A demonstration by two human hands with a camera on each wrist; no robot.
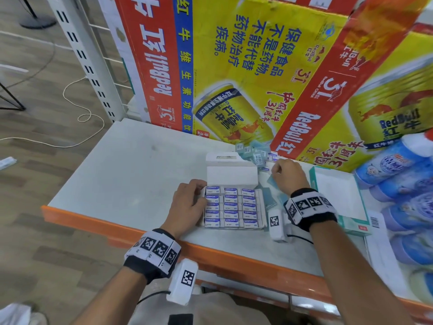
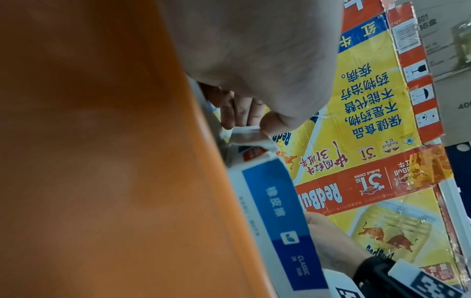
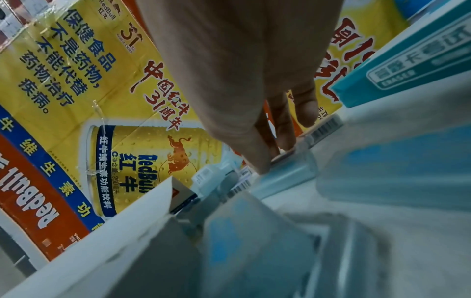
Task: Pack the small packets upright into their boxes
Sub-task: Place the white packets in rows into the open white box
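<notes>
An open white box lies on the shelf, filled with rows of blue-and-white eraser packets standing on edge. My left hand grips the box's left edge; in the left wrist view its thumb and fingers pinch a white side flap above the box's blue-printed side. My right hand reaches behind the box into a pile of loose packets. In the right wrist view its thumb and fingers pinch one small packet from that pile.
Big Red Bull cartons wall off the back. A teal-edged box and blue wrapped packs crowd the right. Several pale blue packets lie by the box's right side. The shelf's orange front edge runs under my wrists.
</notes>
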